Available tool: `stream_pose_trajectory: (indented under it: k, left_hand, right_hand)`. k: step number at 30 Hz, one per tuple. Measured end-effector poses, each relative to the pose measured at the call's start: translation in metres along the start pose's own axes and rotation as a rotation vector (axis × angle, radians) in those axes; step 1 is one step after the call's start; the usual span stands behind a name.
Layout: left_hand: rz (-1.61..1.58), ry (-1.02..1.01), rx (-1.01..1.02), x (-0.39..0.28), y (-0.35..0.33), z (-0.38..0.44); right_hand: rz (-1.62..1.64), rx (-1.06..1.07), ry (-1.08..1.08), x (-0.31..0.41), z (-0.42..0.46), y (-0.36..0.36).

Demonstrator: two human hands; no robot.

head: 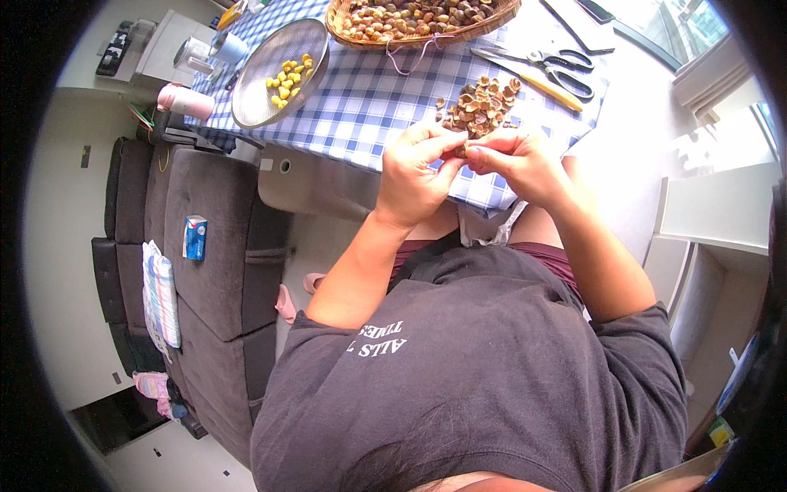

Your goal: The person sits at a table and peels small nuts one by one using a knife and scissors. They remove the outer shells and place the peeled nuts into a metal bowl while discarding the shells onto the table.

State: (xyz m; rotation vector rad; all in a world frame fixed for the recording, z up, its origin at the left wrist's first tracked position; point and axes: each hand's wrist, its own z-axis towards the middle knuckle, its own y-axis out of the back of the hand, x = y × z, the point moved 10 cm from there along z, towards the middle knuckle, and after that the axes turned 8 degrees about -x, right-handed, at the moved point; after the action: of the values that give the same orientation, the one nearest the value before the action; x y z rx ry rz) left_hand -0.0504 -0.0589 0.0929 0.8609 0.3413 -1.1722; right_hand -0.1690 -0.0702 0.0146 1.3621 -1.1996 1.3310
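My left hand (418, 169) and my right hand (522, 161) meet at the table's near edge, fingertips pinching a small brown nut (462, 150) between them, mostly covered by the fingers. Just beyond them lies a heap of cracked brown nutshells (481, 107) on the blue-checked tablecloth (363, 98). A wicker basket (424, 42) full of brown nuts stands at the far side. Off to the left, a metal mesh strainer (246, 104) holds several yellow peeled kernels (284, 86). Black-handled scissors (556, 59) rest beside a yellow-handled tool (553, 92) at the right.
A pink bottle (187, 101) and cups (229, 48) stand at the table's left end. A dark sofa (209, 240) with a blue tissue pack (195, 237) is on the left. White shelving (716, 215) stands at the right. A pink ribbon hangs from the basket.
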Motion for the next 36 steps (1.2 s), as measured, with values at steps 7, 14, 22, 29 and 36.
stream_pose_trajectory:
  k: [7,14,22,29,36]
  left_hand:
    - [0.009,-0.004,0.047,-0.005,-0.002,0.004]
    - [-0.52,0.395,-0.098,0.042,-0.003,-0.015]
    - [-0.638,0.544,-0.105,0.061,-0.01,-0.02]
    - [-0.396,0.359,-0.036,0.057,-0.014,-0.015]
    - [-0.742,0.763,0.064,0.077,-0.029,-0.03]
  right_hand:
    - [-0.433,-0.182,0.149,0.029,-0.002,0.002]
    - [-0.3,-0.28,0.018,-0.006,0.018,0.034]
    - [-0.61,-0.427,0.218,0.016,0.024,0.043]
    - [0.176,0.014,-0.092,-0.017,0.024,-0.006]
    - [-0.021,-0.021,0.003,-0.002,0.017,0.0]
